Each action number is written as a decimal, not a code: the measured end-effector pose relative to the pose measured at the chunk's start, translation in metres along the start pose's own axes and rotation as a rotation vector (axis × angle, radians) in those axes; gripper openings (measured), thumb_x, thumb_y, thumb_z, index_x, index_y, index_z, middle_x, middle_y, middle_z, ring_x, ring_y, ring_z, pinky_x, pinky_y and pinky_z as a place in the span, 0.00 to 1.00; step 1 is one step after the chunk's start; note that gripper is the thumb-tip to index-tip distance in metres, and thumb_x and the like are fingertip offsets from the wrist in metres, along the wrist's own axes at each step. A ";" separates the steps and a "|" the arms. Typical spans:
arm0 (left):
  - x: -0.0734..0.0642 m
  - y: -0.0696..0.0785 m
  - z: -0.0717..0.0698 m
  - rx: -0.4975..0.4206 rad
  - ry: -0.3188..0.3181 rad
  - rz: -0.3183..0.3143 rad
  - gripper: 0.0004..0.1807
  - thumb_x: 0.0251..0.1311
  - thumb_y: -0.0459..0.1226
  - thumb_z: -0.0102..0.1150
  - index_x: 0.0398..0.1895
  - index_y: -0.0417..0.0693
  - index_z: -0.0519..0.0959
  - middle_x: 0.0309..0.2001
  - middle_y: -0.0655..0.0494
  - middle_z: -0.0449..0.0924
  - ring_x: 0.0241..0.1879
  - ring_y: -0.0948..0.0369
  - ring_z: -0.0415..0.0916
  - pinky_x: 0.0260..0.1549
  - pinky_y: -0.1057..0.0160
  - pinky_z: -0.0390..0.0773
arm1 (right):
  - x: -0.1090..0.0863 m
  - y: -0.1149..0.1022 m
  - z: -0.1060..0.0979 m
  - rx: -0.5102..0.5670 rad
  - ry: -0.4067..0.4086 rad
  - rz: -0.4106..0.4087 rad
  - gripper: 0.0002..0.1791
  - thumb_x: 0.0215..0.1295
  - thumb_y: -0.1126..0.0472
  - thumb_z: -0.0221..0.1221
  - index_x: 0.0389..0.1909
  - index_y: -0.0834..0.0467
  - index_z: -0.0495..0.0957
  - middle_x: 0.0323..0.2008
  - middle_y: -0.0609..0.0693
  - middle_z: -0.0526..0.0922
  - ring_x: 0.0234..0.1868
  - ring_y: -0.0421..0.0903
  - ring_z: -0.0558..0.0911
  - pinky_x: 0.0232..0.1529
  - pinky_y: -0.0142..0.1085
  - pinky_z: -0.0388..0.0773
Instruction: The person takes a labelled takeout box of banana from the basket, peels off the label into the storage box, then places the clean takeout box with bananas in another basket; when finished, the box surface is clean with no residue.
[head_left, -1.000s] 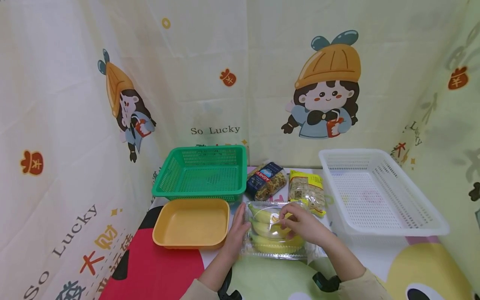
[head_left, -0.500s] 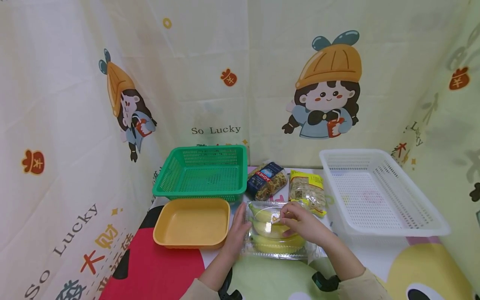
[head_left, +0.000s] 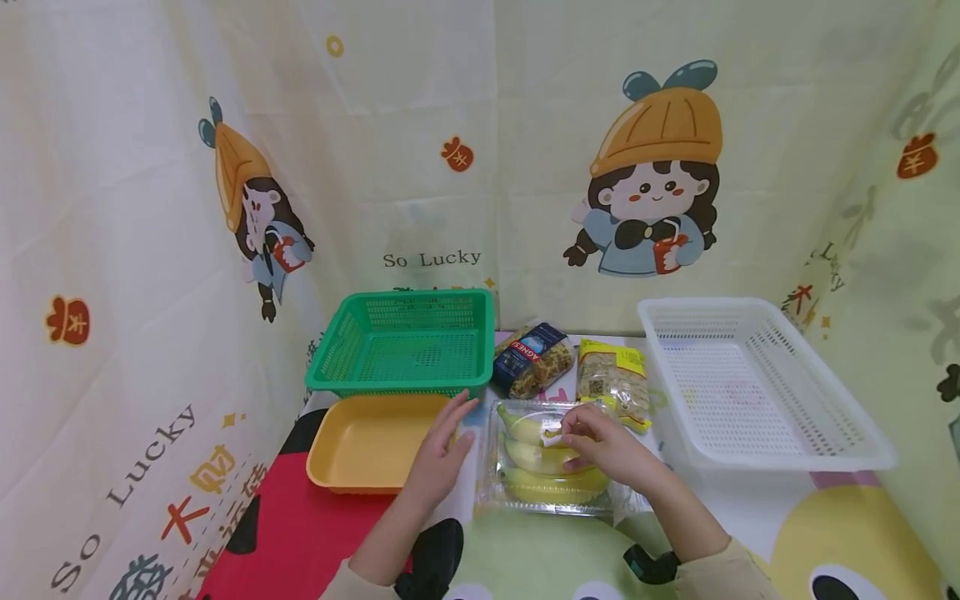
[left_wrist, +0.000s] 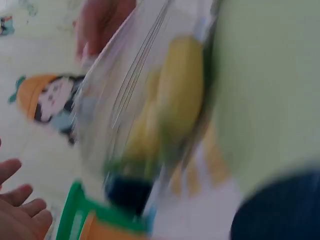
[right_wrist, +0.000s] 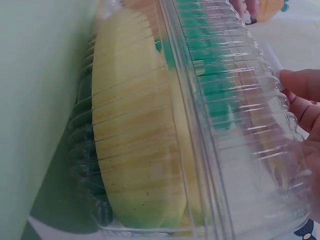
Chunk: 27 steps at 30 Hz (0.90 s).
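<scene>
A clear plastic clamshell box (head_left: 491, 492) lies in front of me with several yellow bananas (head_left: 555, 487) inside, seen closely in the right wrist view. My right hand (head_left: 611, 450) is over its lid, thumb and finger pinching a small white label (head_left: 551, 438) with a banana picture. In the right wrist view those fingertips (right_wrist: 300, 85) are at the lid's top surface. Apart from the box, my left hand (head_left: 435, 462) hovers with fingers extended near the right rim of an orange-yellow tray (head_left: 360, 483). The left wrist view is blurred.
Behind the tray stands a green basket (head_left: 405, 387). A white basket (head_left: 787, 462) is at the right. Between them lie an Agnesi pasta bag (head_left: 532, 362) and a yellow-topped bag (head_left: 615, 379). A printed cloth (head_left: 525, 208) hangs at the back.
My left hand has let go of the box's left side and moved left toward the tray. The right hand stays at the label on the lid; the box has barely moved.
</scene>
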<state>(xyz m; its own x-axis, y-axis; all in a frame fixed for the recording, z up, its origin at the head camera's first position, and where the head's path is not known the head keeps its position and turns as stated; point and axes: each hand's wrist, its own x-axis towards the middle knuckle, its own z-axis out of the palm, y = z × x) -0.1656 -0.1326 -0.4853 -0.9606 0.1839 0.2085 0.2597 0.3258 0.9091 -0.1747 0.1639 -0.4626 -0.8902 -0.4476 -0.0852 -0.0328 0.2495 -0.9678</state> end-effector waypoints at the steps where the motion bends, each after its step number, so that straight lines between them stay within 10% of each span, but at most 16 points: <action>1: 0.001 -0.001 -0.012 0.019 0.021 -0.006 0.23 0.72 0.36 0.50 0.69 0.56 0.71 0.75 0.58 0.61 0.76 0.52 0.54 0.71 0.39 0.56 | 0.000 0.000 0.000 -0.003 0.005 -0.001 0.05 0.73 0.64 0.54 0.43 0.63 0.71 0.55 0.62 0.65 0.55 0.58 0.79 0.42 0.47 0.86; 14: -0.010 -0.060 -0.165 0.316 0.232 -0.369 0.29 0.76 0.53 0.36 0.71 0.50 0.68 0.70 0.43 0.68 0.69 0.44 0.64 0.67 0.40 0.65 | 0.001 0.006 0.000 -0.013 0.007 -0.001 0.05 0.73 0.64 0.53 0.41 0.63 0.72 0.55 0.63 0.67 0.53 0.59 0.79 0.43 0.48 0.86; 24: -0.014 -0.089 -0.190 0.110 0.056 -0.524 0.35 0.77 0.50 0.36 0.80 0.51 0.41 0.80 0.44 0.41 0.78 0.42 0.40 0.74 0.40 0.47 | 0.001 0.007 0.001 -0.013 0.009 0.007 0.05 0.73 0.64 0.53 0.41 0.63 0.72 0.54 0.62 0.68 0.56 0.58 0.78 0.43 0.47 0.86; 27: -0.015 -0.096 -0.193 -0.006 0.045 -0.549 0.35 0.77 0.51 0.35 0.81 0.57 0.39 0.81 0.48 0.39 0.78 0.45 0.44 0.74 0.47 0.56 | 0.001 0.007 0.001 -0.007 0.008 0.010 0.05 0.73 0.64 0.53 0.41 0.63 0.72 0.55 0.61 0.68 0.58 0.57 0.76 0.44 0.48 0.86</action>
<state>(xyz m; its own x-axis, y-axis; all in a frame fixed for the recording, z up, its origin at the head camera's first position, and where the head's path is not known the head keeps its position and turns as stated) -0.1953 -0.3453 -0.5065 -0.9582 -0.0517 -0.2813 -0.2807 0.3575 0.8907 -0.1753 0.1644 -0.4699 -0.8941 -0.4381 -0.0933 -0.0267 0.2601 -0.9652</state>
